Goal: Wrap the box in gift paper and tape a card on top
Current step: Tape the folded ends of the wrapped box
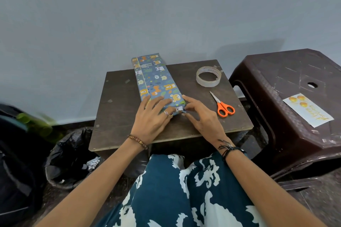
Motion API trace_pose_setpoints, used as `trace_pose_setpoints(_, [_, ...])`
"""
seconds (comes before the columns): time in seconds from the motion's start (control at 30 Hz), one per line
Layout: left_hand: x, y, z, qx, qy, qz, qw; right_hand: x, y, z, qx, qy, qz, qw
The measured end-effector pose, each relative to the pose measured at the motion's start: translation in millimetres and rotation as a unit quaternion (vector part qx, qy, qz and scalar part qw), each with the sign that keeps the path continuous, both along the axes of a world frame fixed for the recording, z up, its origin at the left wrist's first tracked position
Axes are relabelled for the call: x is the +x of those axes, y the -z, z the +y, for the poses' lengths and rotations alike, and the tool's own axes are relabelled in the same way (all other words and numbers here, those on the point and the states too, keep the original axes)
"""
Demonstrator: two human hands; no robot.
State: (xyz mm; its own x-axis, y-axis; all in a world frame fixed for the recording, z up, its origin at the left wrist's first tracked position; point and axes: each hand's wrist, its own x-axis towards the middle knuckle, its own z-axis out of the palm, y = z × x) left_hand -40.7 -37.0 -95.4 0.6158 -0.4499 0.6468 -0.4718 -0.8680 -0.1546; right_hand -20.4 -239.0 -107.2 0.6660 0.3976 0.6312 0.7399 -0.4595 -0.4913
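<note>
Both hands (177,114) on wrapped box's (156,79) near end

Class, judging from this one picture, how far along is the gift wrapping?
Done: the box is already covered in bear-print paper. In hand: the left hand presses its near end while the right hand works the end fold. Left: taping on the card, which lies on the brown stool.

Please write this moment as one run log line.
left hand presses wrapped box | right hand folds near end flap | card waits on stool
</note>
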Motion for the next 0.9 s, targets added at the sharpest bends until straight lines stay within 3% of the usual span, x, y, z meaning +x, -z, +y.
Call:
trace_pose_setpoints(0.23, [2.8,-2.7,2.7,0.046,0.005,-0.014,0.999,3.5,2.8,3.7,-0.021,0.018,-0.046,0.999])
trace_pose_setpoints(0.9, [9.8,3.8,0.0,0.116,0.008,0.022,0.993,5.6,5.2,5.5,-0.059,0.015,0.064,0.996])
